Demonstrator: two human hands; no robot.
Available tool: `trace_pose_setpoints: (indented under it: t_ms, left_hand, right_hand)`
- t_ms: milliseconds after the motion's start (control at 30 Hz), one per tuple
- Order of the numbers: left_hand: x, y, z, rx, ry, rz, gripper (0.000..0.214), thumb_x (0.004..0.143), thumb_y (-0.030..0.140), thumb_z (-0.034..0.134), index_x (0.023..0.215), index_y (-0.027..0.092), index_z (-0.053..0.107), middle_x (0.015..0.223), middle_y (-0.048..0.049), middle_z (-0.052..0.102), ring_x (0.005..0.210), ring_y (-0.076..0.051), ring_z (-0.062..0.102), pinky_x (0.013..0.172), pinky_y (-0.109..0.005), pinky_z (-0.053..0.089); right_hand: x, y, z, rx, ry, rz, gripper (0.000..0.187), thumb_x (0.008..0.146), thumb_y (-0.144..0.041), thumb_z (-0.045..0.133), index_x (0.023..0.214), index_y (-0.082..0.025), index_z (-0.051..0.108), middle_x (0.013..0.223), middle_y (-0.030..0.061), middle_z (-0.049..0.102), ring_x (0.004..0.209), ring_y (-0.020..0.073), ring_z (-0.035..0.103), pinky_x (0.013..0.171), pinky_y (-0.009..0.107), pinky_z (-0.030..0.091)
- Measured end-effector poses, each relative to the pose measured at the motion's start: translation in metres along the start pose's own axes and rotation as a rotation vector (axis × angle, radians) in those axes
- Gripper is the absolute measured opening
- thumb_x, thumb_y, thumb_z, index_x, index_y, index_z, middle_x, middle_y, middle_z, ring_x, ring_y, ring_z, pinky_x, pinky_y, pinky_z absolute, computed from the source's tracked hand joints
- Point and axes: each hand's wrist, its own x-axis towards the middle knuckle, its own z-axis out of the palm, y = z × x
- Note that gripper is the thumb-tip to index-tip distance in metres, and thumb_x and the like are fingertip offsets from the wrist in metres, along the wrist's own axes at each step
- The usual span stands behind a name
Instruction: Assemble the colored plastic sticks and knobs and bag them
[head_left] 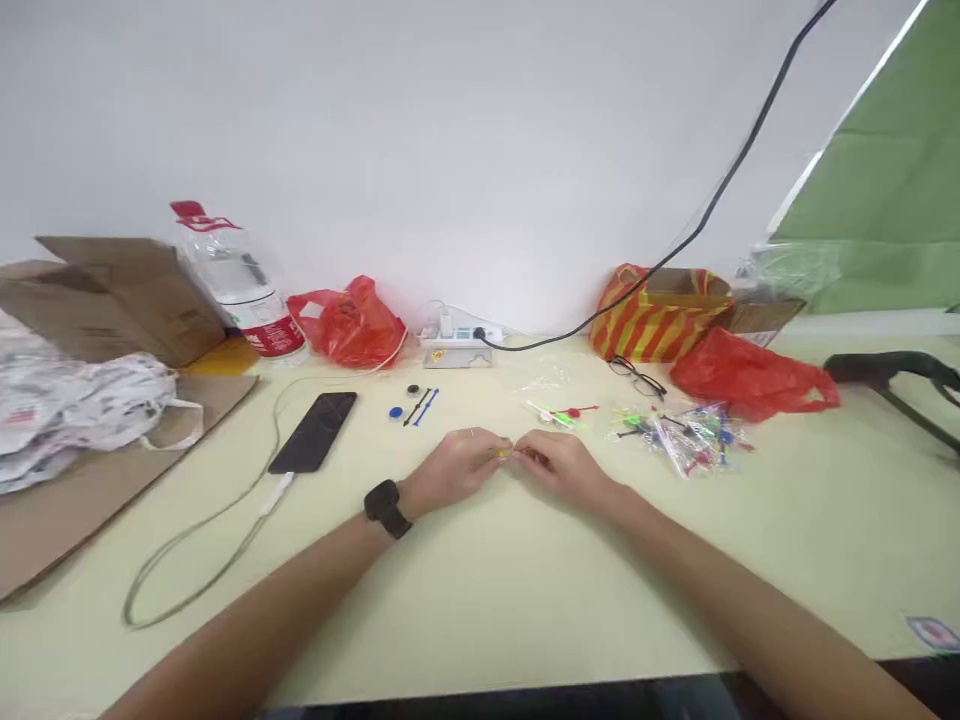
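My left hand (457, 466), with a black watch on the wrist and a ring on one finger, rests on the pale yellow table (480, 590). Its fingertips pinch a small yellow piece (502, 453). My right hand (564, 466) meets it fingertip to fingertip, its fingers pinched on the same small piece or one joined to it. Just beyond the hands lie a few loose coloured plastic pieces (561, 413), green, white and red. A heap of small clear bags with coloured pieces (686, 436) lies to the right.
A black phone (314, 431) on a white cable lies at the left, with blue and black small parts (415, 404) beside it. Along the wall stand a cardboard box (112, 295), a plastic bottle (240, 285), red bags (349, 325), a power strip (459, 343), glasses (636, 376) and a striped bag (656, 315).
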Motion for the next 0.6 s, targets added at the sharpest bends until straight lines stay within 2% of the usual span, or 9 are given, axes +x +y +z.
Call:
trace_pose_setpoints:
  t_ms: [167,300,467,600]
  left_hand:
    - [0.0,0.003,-0.002,-0.021,0.006,-0.025,0.018,0.1,0.02,0.064,0.114,0.02,0.076,0.108,-0.0082,0.08,0.098,-0.022,0.077,0.088,-0.034,0.06]
    - [0.001,0.008,-0.005,-0.094,0.008,-0.072,0.018,0.1,0.023,0.066,0.114,0.021,0.077,0.105,-0.007,0.081,0.094,-0.021,0.076,0.088,-0.034,0.059]
    - [0.003,0.005,-0.008,-0.453,0.019,-0.25,0.022,0.098,0.034,0.071,0.11,0.018,0.081,0.117,-0.0115,0.08,0.107,-0.026,0.075,0.097,-0.038,0.058]
    - [0.005,-0.004,-0.011,-0.707,-0.017,-0.39,0.025,0.092,0.036,0.08,0.108,0.016,0.082,0.11,-0.0124,0.081,0.102,-0.025,0.074,0.093,-0.036,0.057]
  right_hand:
    - [0.0,0.004,0.001,0.019,-0.016,-0.003,0.02,0.106,-0.03,0.057,0.094,-0.022,0.07,0.082,0.0027,0.069,0.071,0.0164,0.06,0.068,0.028,0.042]
    - [0.001,0.002,0.0,0.047,-0.006,-0.008,0.019,0.107,-0.028,0.056,0.099,-0.023,0.072,0.085,0.0037,0.07,0.074,0.0175,0.062,0.07,0.03,0.044]
    - [0.005,0.001,-0.001,0.063,0.005,-0.011,0.02,0.109,-0.027,0.05,0.109,-0.023,0.07,0.092,0.0058,0.069,0.081,0.0199,0.063,0.075,0.032,0.047]
    - [0.006,0.001,-0.002,0.121,-0.002,0.021,0.022,0.109,-0.027,0.047,0.112,-0.024,0.069,0.095,0.0062,0.068,0.087,0.0214,0.064,0.08,0.034,0.049]
